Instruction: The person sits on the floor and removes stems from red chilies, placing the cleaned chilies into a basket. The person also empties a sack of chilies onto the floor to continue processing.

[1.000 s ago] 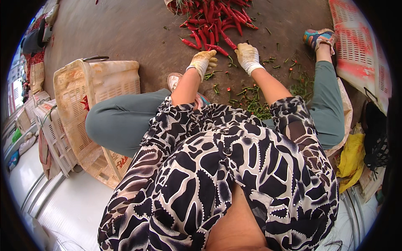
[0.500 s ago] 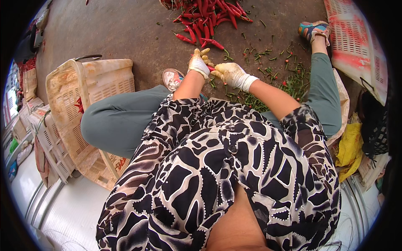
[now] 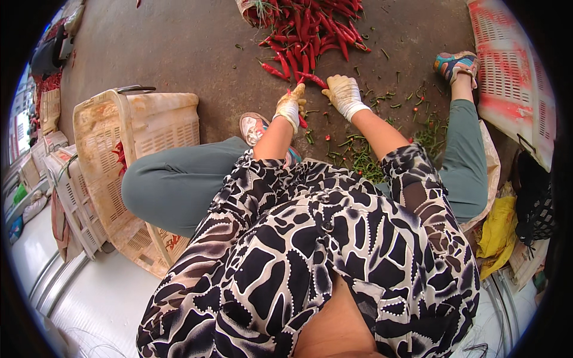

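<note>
A heap of long red chili peppers (image 3: 310, 36) lies on the floor ahead of me. My left hand (image 3: 290, 107), in a stained whitish glove, is closed around red chili; one end of it (image 3: 302, 121) shows below the fingers and some red shows above. My right hand (image 3: 343, 94), gloved likewise, is at the near edge of the heap. Its closed fingers are on the stem end of a red chili pepper (image 3: 314, 79), whose stem is hidden. Green stems and scraps (image 3: 361, 158) are scattered on the floor below my right hand.
An open pale plastic crate (image 3: 158, 116) stands by my left knee, with some red chili inside. Another crate, stained red (image 3: 510, 71), is beyond my right foot. A yellow bag (image 3: 498, 230) lies behind my right leg. A basket (image 3: 250, 12) adjoins the heap.
My hands have come apart. The right hand moved forward to a chili at the heap's edge, while the left keeps red chili in its fingers. The view has shifted slightly.
</note>
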